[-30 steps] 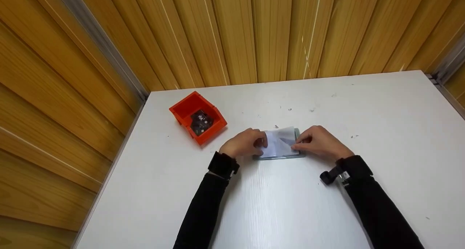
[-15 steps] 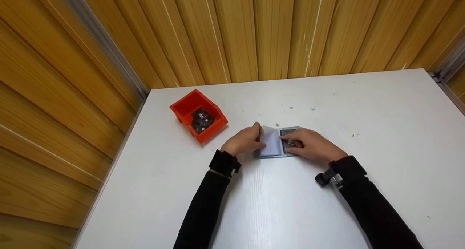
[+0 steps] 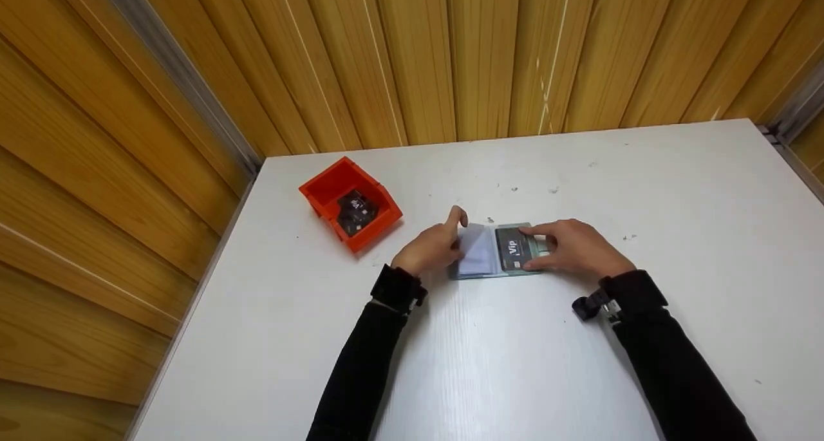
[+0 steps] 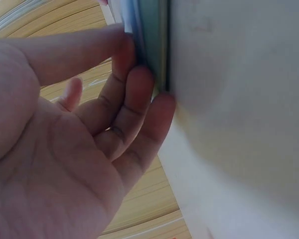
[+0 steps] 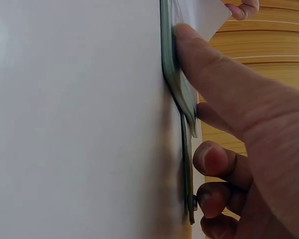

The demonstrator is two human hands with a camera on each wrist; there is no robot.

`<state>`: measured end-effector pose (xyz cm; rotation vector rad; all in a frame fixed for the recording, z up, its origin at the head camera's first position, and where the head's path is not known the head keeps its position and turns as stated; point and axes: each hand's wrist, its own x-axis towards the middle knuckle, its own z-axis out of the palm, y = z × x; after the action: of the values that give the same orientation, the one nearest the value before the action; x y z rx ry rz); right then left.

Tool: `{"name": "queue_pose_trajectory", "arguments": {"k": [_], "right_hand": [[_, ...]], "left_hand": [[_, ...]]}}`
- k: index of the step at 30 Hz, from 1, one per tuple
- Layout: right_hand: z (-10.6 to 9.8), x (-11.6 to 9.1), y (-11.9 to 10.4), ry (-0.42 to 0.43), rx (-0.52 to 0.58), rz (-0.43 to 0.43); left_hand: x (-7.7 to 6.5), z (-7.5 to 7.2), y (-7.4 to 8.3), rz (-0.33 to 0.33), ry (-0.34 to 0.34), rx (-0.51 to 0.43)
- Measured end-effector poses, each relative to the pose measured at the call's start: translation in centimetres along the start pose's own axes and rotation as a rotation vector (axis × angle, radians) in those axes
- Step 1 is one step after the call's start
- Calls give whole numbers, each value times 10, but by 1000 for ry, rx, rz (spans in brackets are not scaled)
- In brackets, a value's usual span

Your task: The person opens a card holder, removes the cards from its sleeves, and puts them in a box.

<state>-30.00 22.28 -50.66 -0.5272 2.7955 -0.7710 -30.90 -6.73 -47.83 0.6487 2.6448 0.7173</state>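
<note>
An open green card holder (image 3: 473,277) with clear plastic sleeves (image 3: 475,251) lies on the white table. A black card (image 3: 510,251) marked "Vip" lies on its right side. My left hand (image 3: 428,248) holds the left edge, its thumb against the sleeves and the other fingertips along the green cover (image 4: 153,40); the index finger points up in the head view. My right hand (image 3: 576,251) grips the right side, thumb and index finger at the card's right corners. In the right wrist view its other fingers curl beside the closure strap (image 5: 188,174).
An orange bin (image 3: 331,183) with several black cards (image 3: 357,212) stands to the left, behind my left hand. Wood-patterned walls (image 3: 483,61) rise behind and to the left of the table (image 3: 476,364). Small dark marks dot the tabletop.
The clear sleeves have been turned over to the left, uncovering the black card. My right hand moved onto the card, then drew back slightly to its right edge.
</note>
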Motion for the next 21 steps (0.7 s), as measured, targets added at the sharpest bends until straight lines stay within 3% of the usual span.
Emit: {"name": "queue_pose_trajectory", "arguments": {"k": [8, 13, 16, 19, 21], "right_hand": [[-1, -1, 4, -5, 20, 7], [-2, -1, 4, -9, 31, 21], [-2, -1, 4, -10, 22, 13], [-2, -2, 4, -8, 15, 0], [-2, -2, 5, -4, 7, -10]], "left_hand": [[0, 0, 3, -53, 3, 15], [2, 4, 10, -82, 101, 153], [5, 11, 18, -35, 126, 214], [9, 23, 28, 26, 69, 174], [11, 31, 34, 39, 16, 65]]}}
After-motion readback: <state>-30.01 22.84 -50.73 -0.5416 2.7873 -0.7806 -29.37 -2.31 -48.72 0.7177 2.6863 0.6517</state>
